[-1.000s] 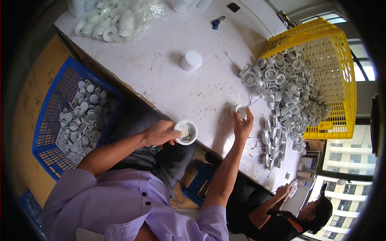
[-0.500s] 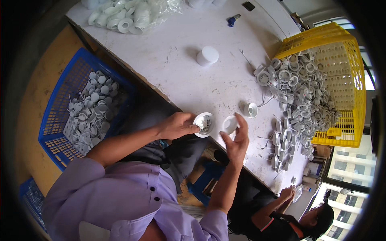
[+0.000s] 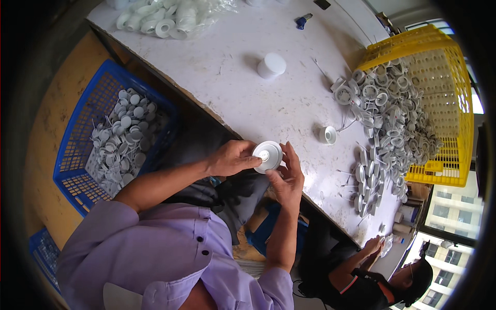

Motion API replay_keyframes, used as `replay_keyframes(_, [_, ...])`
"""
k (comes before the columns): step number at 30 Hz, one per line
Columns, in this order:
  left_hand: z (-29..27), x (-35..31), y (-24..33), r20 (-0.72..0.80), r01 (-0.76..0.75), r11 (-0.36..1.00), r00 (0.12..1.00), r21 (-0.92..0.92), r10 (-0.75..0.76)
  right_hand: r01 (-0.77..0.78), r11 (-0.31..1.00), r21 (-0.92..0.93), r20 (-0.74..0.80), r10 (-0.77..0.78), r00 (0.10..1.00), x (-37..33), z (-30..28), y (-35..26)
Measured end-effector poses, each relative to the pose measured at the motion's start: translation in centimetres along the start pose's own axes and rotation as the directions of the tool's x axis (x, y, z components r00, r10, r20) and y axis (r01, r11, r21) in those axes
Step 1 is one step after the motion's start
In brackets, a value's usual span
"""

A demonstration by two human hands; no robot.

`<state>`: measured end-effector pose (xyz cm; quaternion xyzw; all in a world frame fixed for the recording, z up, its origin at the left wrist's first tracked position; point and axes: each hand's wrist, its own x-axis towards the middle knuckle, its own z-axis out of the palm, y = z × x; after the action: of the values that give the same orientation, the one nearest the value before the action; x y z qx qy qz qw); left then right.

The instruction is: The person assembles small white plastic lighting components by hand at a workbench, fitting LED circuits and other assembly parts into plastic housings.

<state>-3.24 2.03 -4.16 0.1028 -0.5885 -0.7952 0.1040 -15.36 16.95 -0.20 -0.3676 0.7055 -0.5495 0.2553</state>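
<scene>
Over the table's near edge, both hands meet at a round white plastic cup (image 3: pixel 270 148) with its hollow side turned up. My left hand (image 3: pixel 231 159) is closed on its left rim, thumb reaching inside. Against the right side are the curled thumb and fingers of my right hand (image 3: pixel 287 182). I cannot make out a separate second white piece now; the hands and cup may hide it. A smaller white cup (image 3: pixel 327 135) rests on the table right of my hands. Farther back, a white cylinder (image 3: pixel 272 65) stands on the tabletop.
A yellow basket (image 3: pixel 448 176) lies tipped at the right, white wired discs (image 3: pixel 385 113) spilling from it. At the left, a blue basket (image 3: pixel 71 182) holds similar discs. A bag of white parts (image 3: pixel 173 20) and a blue-handled tool (image 3: pixel 303 21) lie farther back. A co-worker (image 3: pixel 361 279) sits at lower right.
My right hand has moved left to the cup in my left hand. The white ring-like piece it carried no longer shows separately.
</scene>
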Motion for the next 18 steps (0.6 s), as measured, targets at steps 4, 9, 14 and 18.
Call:
replay_keyframes(4, [0.5,-0.1,1.2,-0.013,0.045,0.995,0.999,0.086,-0.044,-0.142,0.978,0.153,-0.082,0.155,0.984,-0.3,0.4,1.0])
replay_keyframes(9, [1.3,0.0,1.0,-0.165,0.010,0.960,0.986,0.281,0.038,-0.168,0.979,0.119,-0.151,0.185,0.971,-0.5,1.9,0.9])
replay_keyframes(14, [1.5,0.2,0.7,-0.204,0.017,0.921,0.977,0.388,0.068,-0.187,0.979,0.077,-0.234,0.200,0.951,-0.6,2.4,0.9])
replay_keyframes(18, [1.6,0.3,0.7,-0.205,0.032,0.905,0.977,0.425,0.062,-0.163,0.986,0.025,-0.257,0.164,0.952,-0.8,2.4,0.9])
